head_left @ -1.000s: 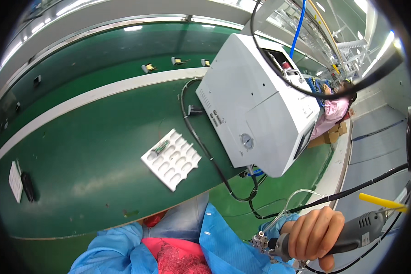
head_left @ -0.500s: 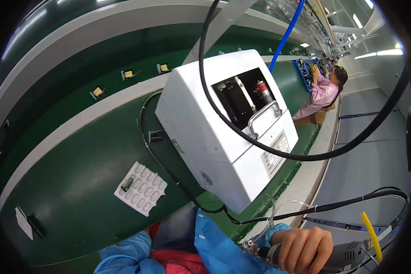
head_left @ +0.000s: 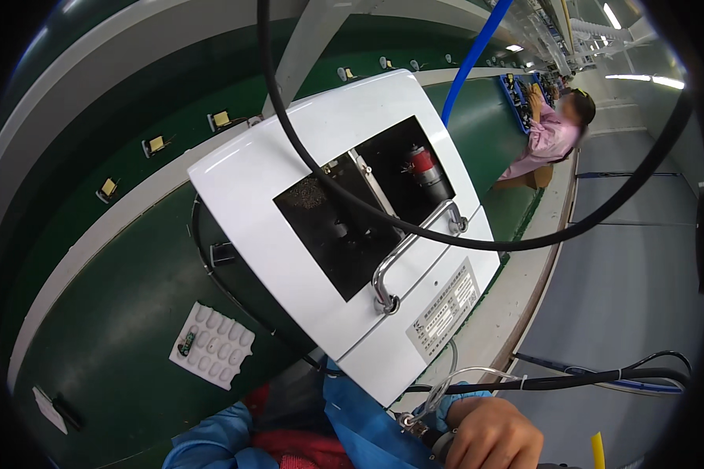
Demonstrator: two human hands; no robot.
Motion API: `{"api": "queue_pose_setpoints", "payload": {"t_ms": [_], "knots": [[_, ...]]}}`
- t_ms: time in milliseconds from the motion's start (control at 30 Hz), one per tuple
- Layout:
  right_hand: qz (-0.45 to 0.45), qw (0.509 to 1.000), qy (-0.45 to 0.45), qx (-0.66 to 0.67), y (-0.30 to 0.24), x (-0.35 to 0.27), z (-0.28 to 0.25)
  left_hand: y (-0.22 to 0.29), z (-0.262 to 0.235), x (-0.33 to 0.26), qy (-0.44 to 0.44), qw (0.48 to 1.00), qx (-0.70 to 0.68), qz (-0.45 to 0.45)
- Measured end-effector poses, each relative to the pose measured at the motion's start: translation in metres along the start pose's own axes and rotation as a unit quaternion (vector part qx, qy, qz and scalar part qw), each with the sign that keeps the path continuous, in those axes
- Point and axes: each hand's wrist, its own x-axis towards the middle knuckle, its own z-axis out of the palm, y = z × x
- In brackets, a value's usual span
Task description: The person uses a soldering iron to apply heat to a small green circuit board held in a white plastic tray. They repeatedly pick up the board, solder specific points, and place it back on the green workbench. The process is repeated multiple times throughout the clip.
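Note:
My right hand (head_left: 497,438) is at the lower right, its fingers wrapped round a grey hand-held power tool (head_left: 443,445). A metal fitting sits at the tool's near end, with a clear tube (head_left: 438,395) running from it. The palm and the lower edge of the picture hide most of the tool's body. A yellow strip (head_left: 598,451) stands up at the tool's far end. Of my left arm only the blue sleeve (head_left: 211,438) shows; the hand is out of sight. Just beyond my right hand stands a white box-shaped machine (head_left: 352,328) with a chrome handle (head_left: 414,254).
On the green bench lie a white tray (head_left: 225,367) with a small green circuit board (head_left: 187,342) and a black-and-white item (head_left: 59,410). Small yellow-topped parts (head_left: 156,144) stand on the far belt. Black cables (head_left: 587,383) cross the right side. A person in pink (head_left: 554,137) works farther off.
The view has shifted: the machine looks larger and farther left, and its top opening shows more. My right hand, still round the tool, sits slightly lower and more to the left.

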Motion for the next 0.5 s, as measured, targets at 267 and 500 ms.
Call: {"api": "queue_pose_setpoints", "payload": {"t_ms": [267,500], "knots": [[0.001,1.0,-0.003,-0.002,0.009,0.006,-0.003,-0.004,-0.002,0.003,0.004,1.0,-0.011,-0.006],[0.015,1.0,-0.009,0.018,0.018,0.011,0.01,-0.012,0.002,0.002,0.018,0.999,-0.027,0.009]]}}
